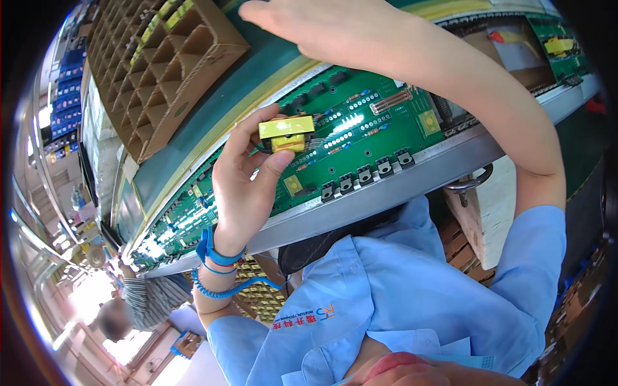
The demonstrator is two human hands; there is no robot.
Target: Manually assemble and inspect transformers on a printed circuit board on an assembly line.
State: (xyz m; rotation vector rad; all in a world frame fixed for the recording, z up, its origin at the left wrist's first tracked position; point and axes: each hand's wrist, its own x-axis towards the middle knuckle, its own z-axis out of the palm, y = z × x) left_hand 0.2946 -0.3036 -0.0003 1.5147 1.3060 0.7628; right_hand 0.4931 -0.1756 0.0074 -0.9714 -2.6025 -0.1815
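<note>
My left hand (248,180) pinches a small transformer (286,125) wrapped in yellow tape between thumb and fingers. Its thin metal pins point right, over the green circuit board (347,148). Resistors, black transistors and rows of white-ringed holes show on that board. A blue coiled wrist strap (207,248) circles my left wrist. My right arm stretches across the boards to the far side. At the picture's upper edge is my right hand (290,22), partly cut off, its grip not clear. It is nearest to a divided cardboard box (183,74) with yellow parts in some cells.
A metal rail (380,186) runs along the boards' near edge. Farther right lies another green board (560,61) bearing a yellow part. Below the rail sits a tray of yellow parts (262,289). Another person's striped sleeve (145,294) is at the line's far left.
</note>
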